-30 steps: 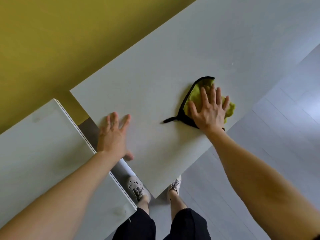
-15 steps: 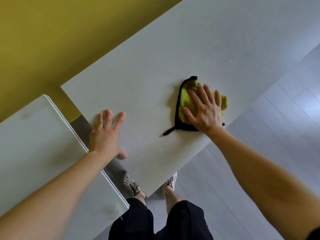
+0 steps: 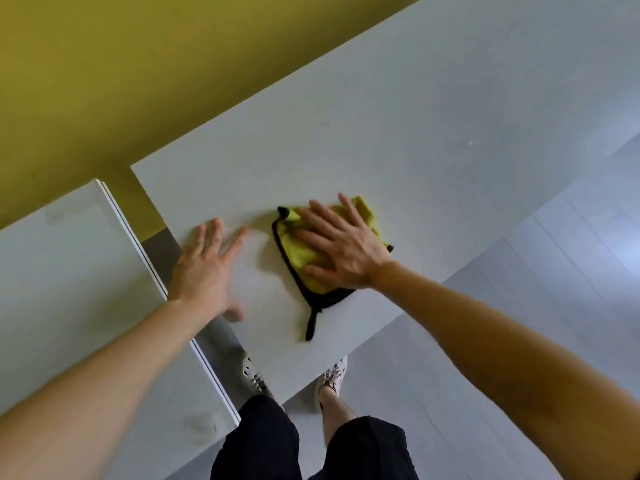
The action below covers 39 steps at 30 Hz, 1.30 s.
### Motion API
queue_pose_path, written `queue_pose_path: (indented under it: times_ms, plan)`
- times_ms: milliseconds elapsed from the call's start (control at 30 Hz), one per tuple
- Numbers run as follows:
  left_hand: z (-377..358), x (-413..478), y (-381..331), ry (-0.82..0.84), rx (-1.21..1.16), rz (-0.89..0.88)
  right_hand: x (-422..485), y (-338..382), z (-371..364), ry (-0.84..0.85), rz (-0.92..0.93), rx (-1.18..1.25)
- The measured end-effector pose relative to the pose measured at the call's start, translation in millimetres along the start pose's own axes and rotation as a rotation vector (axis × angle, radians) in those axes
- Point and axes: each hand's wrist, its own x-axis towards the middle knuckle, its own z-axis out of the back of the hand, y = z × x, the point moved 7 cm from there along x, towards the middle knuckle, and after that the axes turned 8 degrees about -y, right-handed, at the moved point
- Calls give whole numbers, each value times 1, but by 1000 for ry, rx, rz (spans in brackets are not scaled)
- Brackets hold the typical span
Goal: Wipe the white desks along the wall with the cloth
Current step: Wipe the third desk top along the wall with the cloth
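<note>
Cloth: yellow, black-trimmed, black loop trailing on near side. Lies on near-left end of desk, which stands against yellow wall. Our right hand flat on it, fingers spread, pressing. Our left hand spread on bare desk just left. We judge cloth light, soft, bunch-prone: hold with palm over middle.

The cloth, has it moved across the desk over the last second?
Yes. The cloth has slid toward the left end of the desk, closer to the left hand.
</note>
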Motion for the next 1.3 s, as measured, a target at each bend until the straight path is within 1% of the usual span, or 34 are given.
queue_pose_path:
  times_ms: [67, 100, 133, 167, 233, 267, 300, 367, 400, 433, 467, 500, 533, 567, 600, 633, 667, 700, 733, 767, 833, 867, 900, 933, 967, 1000, 1033, 1100, 1133, 1167, 1200, 1233, 1267, 1300]
  plan:
    - [2, -1, 0, 0, -4, -13, 27, -62, 9, -49, -372, -50]
    - [4, -3, -1, -3, -9, -24, 38, -75, 12, -49, -492, -62]
    - [7, -5, -2, -7, -16, -29, 50, -77, 12, -32, -517, -86]
    - [8, -6, -2, -11, -23, -27, 63, -75, 12, -6, -454, -115]
    - [10, -8, -2, -10, -31, -18, 81, -73, 14, 54, -217, -169]
    - [10, -7, -2, -11, -39, -18, 86, -78, 14, 62, -139, -184]
    - [11, -7, -1, -16, -54, -19, 87, -82, 14, 60, -132, -174]
    - [10, -7, 1, -32, -93, -30, 80, -76, 12, 13, -291, -114]
    - [9, -8, 4, -45, -116, -37, 74, -58, 11, -29, -386, -80]
    - [11, -9, 9, -62, -139, -47, 68, -26, 9, -74, -420, -29]
    - [12, -11, 16, -80, -173, -54, 62, 15, 4, -90, -356, 35]
    - [11, -11, 26, -88, -222, -58, 56, 60, -1, -64, -196, 97]
    - [11, -10, 38, -92, -283, -57, 50, 98, -6, -7, 7, 134]
    - [12, -6, 52, -103, -331, -49, 45, 122, -10, 49, 194, 150]
    - [14, 1, 69, -123, -347, -25, 43, 130, -13, 79, 330, 172]
    - [15, 9, 87, -151, -341, 18, 47, 126, -14, 84, 414, 188]
    - [15, 18, 101, -173, -323, 63, 54, 113, -13, 85, 446, 185]
    - [13, 27, 113, -179, -314, 106, 66, 94, -11, 75, 431, 155]
    - [8, 35, 124, -170, -316, 146, 84, 71, -10, 43, 361, 112]
    - [5, 40, 129, -155, -326, 173, 104, 41, -7, -20, 222, 74]
    - [1, 45, 130, -145, -355, 189, 142, -24, 1, -128, -190, 0]
    - [1, 46, 129, -145, -362, 182, 154, -47, 3, -144, -383, -32]
    - [2, 46, 127, -143, -363, 174, 162, -58, 3, -155, -526, -36]
    - [2, 46, 126, -141, -365, 176, 165, -56, 1, -163, -608, -25]
    - [2, 46, 126, -141, -370, 186, 167, -40, 0, -168, -620, -4]
    - [1, 46, 126, -137, -378, 195, 166, -14, -2, -158, -552, 21]
    - [1, 46, 127, -129, -390, 198, 163, 20, -4, -131, -391, 47]
    - [-4, 45, 128, -126, -418, 183, 147, 88, -11, -27, 71, 98]
    - [-6, 45, 128, -129, -420, 173, 139, 103, -15, 43, 275, 106]
    - [-7, 45, 128, -131, -409, 166, 139, 100, -17, 93, 428, 112]
    - [-7, 46, 128, -137, -386, 166, 146, 86, -17, 99, 485, 116]
    - [-6, 48, 129, -148, -360, 169, 158, 63, -17, 56, 433, 119]
    - [-5, 50, 130, -161, -337, 174, 174, 32, -15, -34, 280, 113]
    - [-4, 50, 131, -165, -320, 177, 189, -1, -9, -129, 53, 87]
